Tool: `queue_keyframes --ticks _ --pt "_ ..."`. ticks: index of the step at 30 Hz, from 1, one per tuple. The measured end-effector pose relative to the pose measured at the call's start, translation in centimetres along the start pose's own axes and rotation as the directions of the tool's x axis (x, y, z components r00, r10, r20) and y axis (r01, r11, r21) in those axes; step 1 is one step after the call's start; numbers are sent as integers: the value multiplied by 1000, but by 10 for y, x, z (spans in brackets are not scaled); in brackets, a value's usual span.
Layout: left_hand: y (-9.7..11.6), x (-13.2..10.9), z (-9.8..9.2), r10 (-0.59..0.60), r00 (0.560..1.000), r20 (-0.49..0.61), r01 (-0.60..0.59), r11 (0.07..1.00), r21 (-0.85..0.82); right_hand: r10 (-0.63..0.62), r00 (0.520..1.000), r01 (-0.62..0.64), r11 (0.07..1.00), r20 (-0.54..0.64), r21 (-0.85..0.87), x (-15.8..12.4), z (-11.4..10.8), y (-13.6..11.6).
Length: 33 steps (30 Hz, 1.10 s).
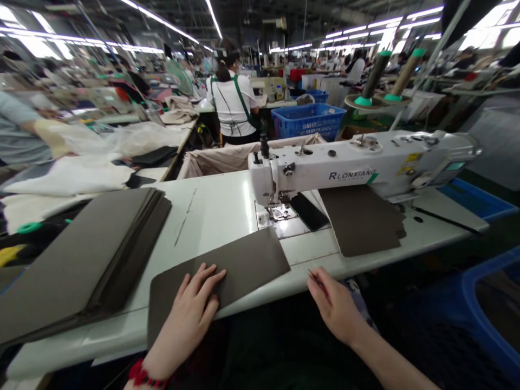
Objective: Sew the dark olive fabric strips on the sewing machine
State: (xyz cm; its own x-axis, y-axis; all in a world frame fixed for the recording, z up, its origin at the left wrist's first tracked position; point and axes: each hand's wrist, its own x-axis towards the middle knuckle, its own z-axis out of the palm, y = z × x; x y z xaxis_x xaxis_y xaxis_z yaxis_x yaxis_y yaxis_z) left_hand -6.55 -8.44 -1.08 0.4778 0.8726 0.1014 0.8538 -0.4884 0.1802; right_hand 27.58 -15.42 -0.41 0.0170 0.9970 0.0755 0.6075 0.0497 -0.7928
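My left hand (197,299) lies with fingers spread on a dark brown-grey panel (254,260) of fabric or leather-like sheet. That panel rests on the pale table and hangs partly over its front edge. Its far corner reaches close to the needle area of a white sewing machine (309,168). By the table's front edge, right of the panel, my right hand (333,304) is closed with thumb and fingers pinched together. A small dark tip shows at its fingers, too little to name.
Stacked brown panels (93,254) fill the table's left side. More panels (361,219) lie under the machine arm, near a dark phone (309,211). Blue crates (309,120) stand behind, and a blue bin (471,292) at right. A person (233,100) works ahead with their back turned.
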Motion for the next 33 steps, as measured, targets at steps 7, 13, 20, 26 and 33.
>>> queue_keyframes --ticks 7,13,20,26,33 --pt "35 20 -2 12 995 -104 -23 994 -108 137 991 -135 988 14 -77 -31 15 18" --pt "114 46 12 172 978 -117 -196 952 -235 133 991 -127 977 29 -173 -25 17 14" --pt "138 59 30 159 978 -131 -196 918 -344 87 995 -69 957 53 -283 -25 22 9" --pt "137 56 30 92 989 -115 -133 894 -429 59 997 -41 951 48 -305 -18 30 6" --pt "134 58 11 144 990 0 -125 859 -496 54 998 -43 922 17 -385 -12 24 3"
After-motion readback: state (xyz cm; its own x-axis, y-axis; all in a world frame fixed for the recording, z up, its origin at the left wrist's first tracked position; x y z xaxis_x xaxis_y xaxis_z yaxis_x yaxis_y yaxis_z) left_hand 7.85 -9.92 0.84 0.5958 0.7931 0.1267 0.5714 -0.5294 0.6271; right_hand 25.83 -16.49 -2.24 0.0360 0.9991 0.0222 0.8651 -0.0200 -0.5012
